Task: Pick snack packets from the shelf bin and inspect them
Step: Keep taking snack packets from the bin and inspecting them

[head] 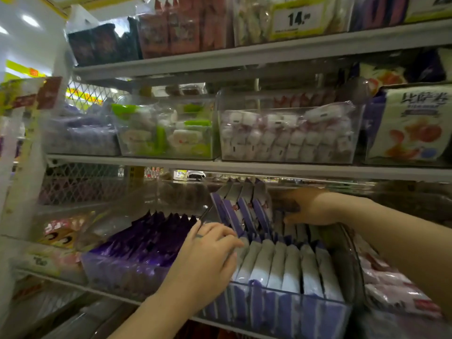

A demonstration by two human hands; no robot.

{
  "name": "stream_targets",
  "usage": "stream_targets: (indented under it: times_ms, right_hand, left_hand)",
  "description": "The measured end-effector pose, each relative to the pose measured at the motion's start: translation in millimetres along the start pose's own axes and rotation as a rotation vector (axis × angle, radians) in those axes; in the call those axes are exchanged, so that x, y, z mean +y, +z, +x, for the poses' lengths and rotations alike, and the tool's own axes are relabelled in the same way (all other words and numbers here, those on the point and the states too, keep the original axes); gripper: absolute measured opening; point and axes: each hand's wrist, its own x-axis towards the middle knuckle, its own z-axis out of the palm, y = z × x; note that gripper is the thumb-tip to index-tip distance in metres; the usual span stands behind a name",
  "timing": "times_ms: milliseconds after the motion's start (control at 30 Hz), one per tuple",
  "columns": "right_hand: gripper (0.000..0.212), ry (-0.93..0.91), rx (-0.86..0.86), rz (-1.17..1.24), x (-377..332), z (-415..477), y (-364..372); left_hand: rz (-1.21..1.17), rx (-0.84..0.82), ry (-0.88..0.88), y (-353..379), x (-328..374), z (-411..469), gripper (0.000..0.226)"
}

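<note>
A clear plastic shelf bin (281, 314) on the lower shelf holds rows of upright white-and-purple snack packets (288, 267). Several packets of the back row (242, 206) stand taller, tilted up. My left hand (208, 260) reaches over the bin's left side, its curled fingers touching the tops of the front-row packets. My right hand (310, 206) reaches deep into the back of the bin, its fingers curled against the back-row packets. Whether either hand grips a packet is hidden.
A bin of dark purple packets (144, 243) stands left of the task bin, pink-and-white packets (391, 285) to its right. The shelf above (244, 167) carries clear bins of wrapped sweets (288, 135) close over my hands. A white upright post (22, 187) borders the left.
</note>
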Motion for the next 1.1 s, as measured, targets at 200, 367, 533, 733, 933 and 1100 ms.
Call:
stream_targets:
  times_ms: [200, 367, 533, 733, 933, 1100]
  right_hand:
    - [0.034, 0.076, -0.025, -0.126, 54.3, -25.1, -0.8]
    - [0.032, -0.010, 0.091, 0.052, 76.6, -33.6, 14.1]
    - [0.033, -0.016, 0.125, 0.105, 82.7, -35.2, 20.7]
    - [0.023, -0.040, 0.167, 0.175, 83.6, -36.0, 24.9]
    - [0.033, -0.005, 0.129, 0.171, 83.4, -36.4, 25.3]
    - [0.035, 0.008, 0.110, 0.194, 80.5, -38.2, 23.8]
  left_hand:
    - [-0.120, -0.149, 0.046, 17.1, 48.5, 62.4, 0.027]
    - [-0.162, -0.318, -0.078, 48.3, 79.1, 125.0, 0.022]
    - [-0.083, -0.555, -0.209, 76.4, 94.4, 154.3, 0.035]
    - [-0.003, -0.619, -0.202, 97.6, 96.4, 163.8, 0.074]
    - [-0.019, -0.601, -0.266, 99.4, 97.2, 166.8, 0.046]
    - [-0.018, -0.587, -0.303, 100.0, 101.2, 168.7, 0.041]
